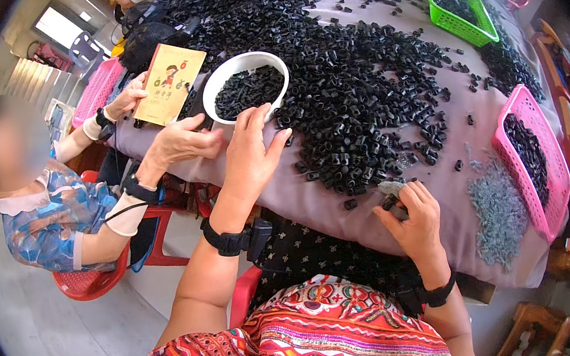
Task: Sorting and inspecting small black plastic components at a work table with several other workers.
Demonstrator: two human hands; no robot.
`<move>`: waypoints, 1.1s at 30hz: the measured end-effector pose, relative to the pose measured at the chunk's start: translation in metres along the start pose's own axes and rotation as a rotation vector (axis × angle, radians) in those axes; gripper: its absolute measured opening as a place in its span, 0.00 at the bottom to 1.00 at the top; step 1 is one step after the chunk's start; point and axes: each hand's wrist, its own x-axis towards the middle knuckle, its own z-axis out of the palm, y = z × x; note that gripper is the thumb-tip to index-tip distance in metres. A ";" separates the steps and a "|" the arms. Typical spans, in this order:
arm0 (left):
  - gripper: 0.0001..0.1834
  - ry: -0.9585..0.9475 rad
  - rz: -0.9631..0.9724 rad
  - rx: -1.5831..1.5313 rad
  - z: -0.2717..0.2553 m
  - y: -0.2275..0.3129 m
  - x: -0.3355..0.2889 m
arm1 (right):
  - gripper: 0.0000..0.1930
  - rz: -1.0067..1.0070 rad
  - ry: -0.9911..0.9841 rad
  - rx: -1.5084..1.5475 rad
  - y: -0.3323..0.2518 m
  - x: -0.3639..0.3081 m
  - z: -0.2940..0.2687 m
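Observation:
My left hand [251, 149] is at the near rim of a white bowl [210, 99], with its fingers and thumb apart; no held thing shows in it. Small slim black pieces [251, 90] partly fill the bowl. Close to the table's front edge, my right hand [417, 218] is closed, pinching a small black plastic part [390, 202] between thumb and fingers. A bit of grey-blue material [391, 187] shows just beyond that part. A large heap of short black plastic parts [354, 107] spreads over the cloth between and beyond my hands.
On my left sits a person [186, 143] holding a yellow booklet [169, 83], one hand near the bowl. At right stand a pink basket [517, 151] with black pieces and a grey-blue pile [498, 213]. A green basket [486, 32] is farther back.

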 end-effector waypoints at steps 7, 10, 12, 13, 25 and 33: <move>0.25 -0.016 -0.072 -0.108 0.001 -0.004 0.005 | 0.16 -0.005 0.013 -0.009 0.000 -0.001 0.000; 0.28 0.005 -0.089 -0.130 0.001 -0.002 0.002 | 0.16 -0.003 0.004 -0.014 0.000 -0.001 0.000; 0.30 0.036 -0.124 -0.158 -0.001 0.006 0.000 | 0.16 0.004 0.006 -0.011 0.000 -0.001 0.001; 0.32 0.054 -0.098 -0.119 -0.003 0.012 0.000 | 0.16 0.007 0.006 -0.004 0.000 -0.001 0.002; 0.49 -0.237 0.111 -0.015 0.006 0.056 -0.036 | 0.15 0.009 0.002 -0.036 0.000 -0.002 0.002; 0.51 -0.315 0.227 0.004 0.017 0.086 -0.031 | 0.16 0.088 0.045 0.049 0.007 -0.004 -0.014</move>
